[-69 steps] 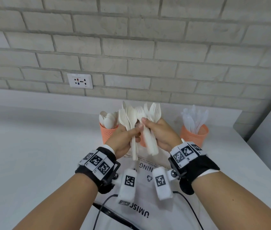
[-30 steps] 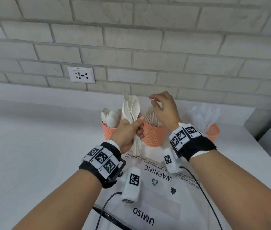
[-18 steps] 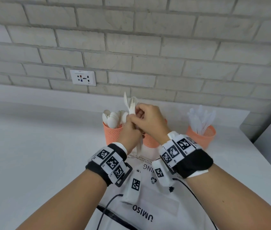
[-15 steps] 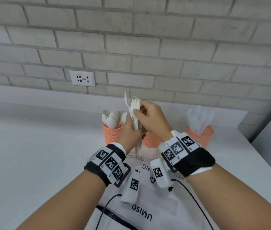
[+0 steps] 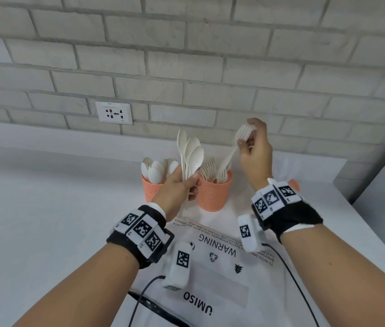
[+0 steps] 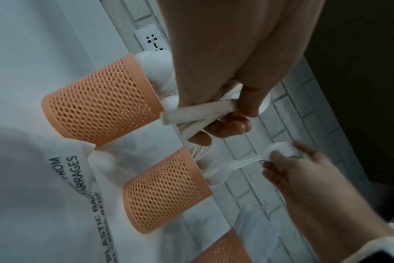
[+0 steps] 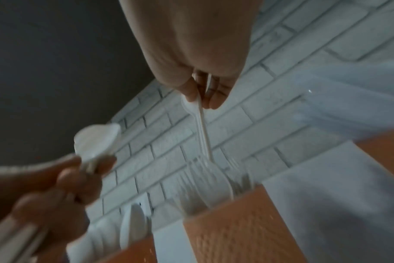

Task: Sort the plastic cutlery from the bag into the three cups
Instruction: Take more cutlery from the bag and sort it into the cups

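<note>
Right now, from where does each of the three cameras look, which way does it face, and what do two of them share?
Head: above the white counter, facing forward and down at the brick wall; both forearms and hands show.
Left wrist: under the left hand, looking along it at the white plastic spoons.
Right wrist: under the right hand, looking down the white plastic fork.
Shared: both wrist views show the orange mesh fork cup.

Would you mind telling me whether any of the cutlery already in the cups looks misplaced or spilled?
Nothing stands out. The left cup holds spoons, the middle cup forks, and both stand upright. The right hand holds a fork above the middle cup. The third cup is mostly hidden.
</note>
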{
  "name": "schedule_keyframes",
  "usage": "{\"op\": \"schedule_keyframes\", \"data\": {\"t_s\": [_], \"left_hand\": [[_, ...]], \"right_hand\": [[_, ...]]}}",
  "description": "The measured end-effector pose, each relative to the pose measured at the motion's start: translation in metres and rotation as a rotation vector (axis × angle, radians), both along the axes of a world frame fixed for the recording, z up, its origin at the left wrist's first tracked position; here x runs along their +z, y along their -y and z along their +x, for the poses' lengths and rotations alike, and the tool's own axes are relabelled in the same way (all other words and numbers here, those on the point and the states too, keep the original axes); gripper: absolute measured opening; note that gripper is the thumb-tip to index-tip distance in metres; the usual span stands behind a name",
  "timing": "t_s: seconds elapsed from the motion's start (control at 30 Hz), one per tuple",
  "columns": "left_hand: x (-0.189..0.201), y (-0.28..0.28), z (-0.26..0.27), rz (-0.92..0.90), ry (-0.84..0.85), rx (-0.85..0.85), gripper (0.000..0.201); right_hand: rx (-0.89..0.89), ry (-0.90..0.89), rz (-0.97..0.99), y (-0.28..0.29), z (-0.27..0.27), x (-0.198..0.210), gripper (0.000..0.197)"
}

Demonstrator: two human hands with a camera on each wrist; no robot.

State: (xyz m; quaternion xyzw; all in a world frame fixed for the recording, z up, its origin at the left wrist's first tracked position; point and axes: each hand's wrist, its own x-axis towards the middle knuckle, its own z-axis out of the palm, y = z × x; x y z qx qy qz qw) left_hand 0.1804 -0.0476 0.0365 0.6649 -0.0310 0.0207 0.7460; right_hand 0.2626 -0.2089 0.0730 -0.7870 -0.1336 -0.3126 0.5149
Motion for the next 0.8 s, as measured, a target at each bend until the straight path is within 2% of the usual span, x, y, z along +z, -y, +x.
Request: {"op": "schedule_keyframes", "data": {"t_s": [0.13, 0.2, 0.3, 0.37, 0.43, 0.5, 0.57, 0.6, 0.7, 0.8], "left_hand": [[0.000, 0.002, -0.001, 0.065, 0.048, 0.014, 0.007], [-0.001, 0.002, 0.000, 0.141, 0.068, 0.049, 0.014], [-0.001, 0.000, 0.001, 0.157, 0.073, 0.078, 0.023], [-0.002, -0.001, 0.003, 0.152, 0.086, 0.092, 0.024], [-0.002, 0.000, 0.004, 0.225, 0.117, 0.132, 0.021], [-0.002, 0.003, 0.006, 0.385, 0.171, 0.176, 0.020], [-0.002, 0.008, 0.006, 0.578, 0.233, 0.185, 0.025], [-0.001, 0.009, 0.005, 0.642, 0.257, 0.175, 0.026], [-0.003, 0.001, 0.003, 0.790, 0.268, 0.099, 0.031], [0.000, -0.019, 0.002, 0.865, 0.260, 0.055, 0.045]], "right_hand": [[0.017, -0.100, -0.201, -0.001, 0.005, -0.036, 0.041], [0.015, -0.189, -0.317, -0.001, 0.008, -0.047, 0.038], [-0.045, -0.146, -0.480, -0.002, 0.010, -0.047, 0.034], [-0.065, -0.008, -0.382, -0.007, 0.004, -0.034, 0.033], [0.106, 0.016, -0.145, -0.020, -0.011, -0.017, 0.040], [0.372, -0.185, -0.006, -0.041, -0.031, -0.003, 0.062], [0.444, -0.328, 0.008, -0.060, -0.040, -0.001, 0.080], [0.404, -0.347, 0.020, -0.066, -0.040, -0.002, 0.077], [0.288, -0.340, 0.036, -0.073, -0.034, -0.003, 0.046], [0.267, -0.291, 0.046, -0.079, -0.028, -0.002, 0.036]]}}
